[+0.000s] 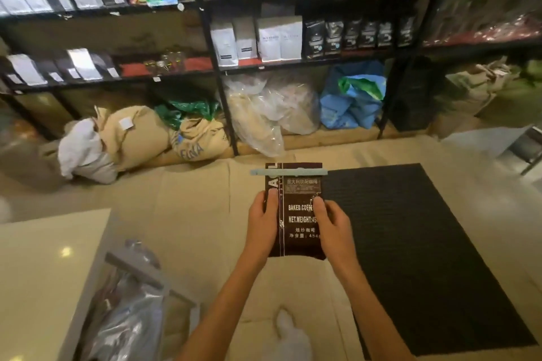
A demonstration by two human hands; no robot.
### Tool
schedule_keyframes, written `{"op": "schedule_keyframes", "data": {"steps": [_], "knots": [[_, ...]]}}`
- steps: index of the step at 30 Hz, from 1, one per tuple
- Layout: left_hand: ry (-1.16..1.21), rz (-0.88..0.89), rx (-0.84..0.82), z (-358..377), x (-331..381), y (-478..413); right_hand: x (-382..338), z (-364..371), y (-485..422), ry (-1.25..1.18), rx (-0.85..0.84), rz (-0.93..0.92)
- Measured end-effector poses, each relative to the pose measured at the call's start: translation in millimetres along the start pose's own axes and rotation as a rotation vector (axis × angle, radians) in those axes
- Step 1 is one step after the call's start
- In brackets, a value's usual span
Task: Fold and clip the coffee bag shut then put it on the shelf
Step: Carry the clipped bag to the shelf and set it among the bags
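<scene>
A dark brown coffee bag with white print is held upright in front of me, above the floor. A long pale blue clip runs across its folded top. My left hand grips the bag's left edge, thumb on the front. My right hand grips the right edge the same way. The black metal shelf stands ahead, with white and black coffee bags on its middle level.
Burlap sacks, clear plastic bags and a blue bag lie under the shelf. A black mat covers the floor at right. A white counter and a bin with plastic are at left.
</scene>
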State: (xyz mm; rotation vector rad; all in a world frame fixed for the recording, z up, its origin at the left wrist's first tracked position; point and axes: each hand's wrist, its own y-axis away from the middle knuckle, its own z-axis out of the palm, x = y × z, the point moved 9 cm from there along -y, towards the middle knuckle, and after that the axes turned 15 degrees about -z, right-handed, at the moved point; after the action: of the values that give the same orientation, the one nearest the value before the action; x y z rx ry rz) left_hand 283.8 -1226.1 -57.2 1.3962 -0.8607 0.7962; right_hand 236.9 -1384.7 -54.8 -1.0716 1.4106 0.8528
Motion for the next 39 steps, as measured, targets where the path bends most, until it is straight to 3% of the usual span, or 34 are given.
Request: {"op": "schedule_keyframes", "data": {"steps": [7,13,19,24,28,34,39], "knots": [[0.145,0.022,0.115,-40,63,-119,-10,86,-144,0.012,-0.198,-0.046],[0.227,0.051,0.286,-101,114,-205,-13,177,-262,0.068,-0.479,-0.082],[0.257,0.038,0.411,-168,151,-296,-38,285,-394,0.027,-0.594,-0.221],[0.282,0.024,0.456,-210,193,-366,-66,396,-476,0.19,-0.936,-0.37],[0.316,0.032,0.54,-258,223,-417,-90,479,-526,0.237,-1.081,-0.464],[0.376,0.027,0.692,-358,247,-464,-96,611,-560,0.183,-1.124,-0.469],[0.34,0.054,0.659,-457,268,-511,-101,720,-575,0.14,-1.135,-0.424]]}}
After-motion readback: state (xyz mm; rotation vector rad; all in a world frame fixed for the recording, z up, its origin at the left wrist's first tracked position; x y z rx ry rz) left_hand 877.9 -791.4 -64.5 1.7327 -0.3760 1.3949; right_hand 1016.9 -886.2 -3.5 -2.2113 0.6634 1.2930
